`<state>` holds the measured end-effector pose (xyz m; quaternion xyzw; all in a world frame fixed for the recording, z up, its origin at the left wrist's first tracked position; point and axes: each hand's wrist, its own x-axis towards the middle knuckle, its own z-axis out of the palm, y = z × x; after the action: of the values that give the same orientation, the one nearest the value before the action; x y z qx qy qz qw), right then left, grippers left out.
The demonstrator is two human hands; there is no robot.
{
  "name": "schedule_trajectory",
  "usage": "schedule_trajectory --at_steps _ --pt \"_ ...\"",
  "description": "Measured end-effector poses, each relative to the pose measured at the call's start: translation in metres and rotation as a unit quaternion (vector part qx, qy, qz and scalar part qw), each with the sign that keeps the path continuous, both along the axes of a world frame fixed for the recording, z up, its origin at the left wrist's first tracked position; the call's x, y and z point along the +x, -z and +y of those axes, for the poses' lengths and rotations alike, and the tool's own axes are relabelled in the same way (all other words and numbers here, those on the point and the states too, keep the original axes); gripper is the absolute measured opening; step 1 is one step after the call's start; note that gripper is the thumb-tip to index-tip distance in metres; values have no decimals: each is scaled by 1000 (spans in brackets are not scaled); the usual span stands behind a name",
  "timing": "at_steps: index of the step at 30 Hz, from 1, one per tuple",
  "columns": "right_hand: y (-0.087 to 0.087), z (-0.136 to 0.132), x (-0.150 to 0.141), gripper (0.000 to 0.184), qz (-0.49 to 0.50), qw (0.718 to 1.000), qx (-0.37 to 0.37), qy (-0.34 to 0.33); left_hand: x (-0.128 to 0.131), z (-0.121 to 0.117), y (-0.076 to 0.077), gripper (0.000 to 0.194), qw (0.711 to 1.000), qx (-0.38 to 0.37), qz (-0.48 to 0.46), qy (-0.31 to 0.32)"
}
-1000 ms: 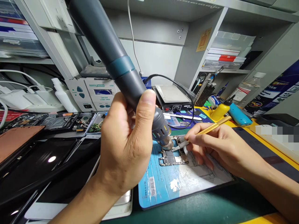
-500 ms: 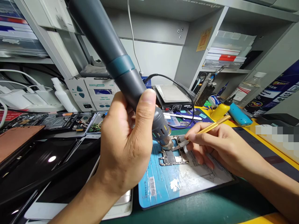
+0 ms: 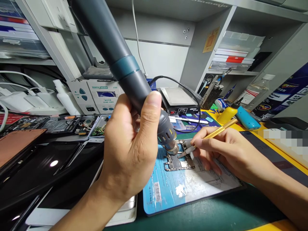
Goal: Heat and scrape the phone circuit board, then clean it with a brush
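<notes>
My left hand [image 3: 134, 154] is closed around the dark grey handle of a hot air gun [image 3: 128, 72], which slants down to the right. Its metal nozzle [image 3: 172, 148] hangs just over a phone circuit board [image 3: 175, 163] and hides part of it. Between the fingertips of my right hand [image 3: 226, 149] is a slim knife [image 3: 220, 130] with a gold handle. The knife's thin blade points left, its tip at the board near the nozzle; whether it touches cannot be told. Under the board lies a blue and white pad [image 3: 166, 197].
Phone screens [image 3: 33, 157] and parts lie at the left. Behind stand the white hot air station [image 3: 95, 96] and a black heating plate [image 3: 179, 99]. Yellow [image 3: 226, 115] and blue [image 3: 247, 117] bottles stand and lie at the right. A black cable [image 3: 190, 89] loops behind the board.
The knife's blade has tilted a little and its tip has shifted slightly down beside the nozzle. My left hand and the hot air gun have hardly moved.
</notes>
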<state>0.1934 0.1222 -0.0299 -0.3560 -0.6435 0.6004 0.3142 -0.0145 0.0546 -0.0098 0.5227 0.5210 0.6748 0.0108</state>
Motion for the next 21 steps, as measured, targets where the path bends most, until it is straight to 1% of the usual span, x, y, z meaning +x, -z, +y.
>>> schedule_trajectory --at_steps 12,15,21 --pt "1 -1 1 15 -6 1000 8 -3 0 -4 -1 36 1000 -20 -7 10" --pt "1 -1 0 16 -14 1000 16 3 -1 -4 -1 36 1000 -18 -9 16" --pt "0 0 -2 26 -43 999 29 7 0 -2 -2 36 1000 -21 -9 17"
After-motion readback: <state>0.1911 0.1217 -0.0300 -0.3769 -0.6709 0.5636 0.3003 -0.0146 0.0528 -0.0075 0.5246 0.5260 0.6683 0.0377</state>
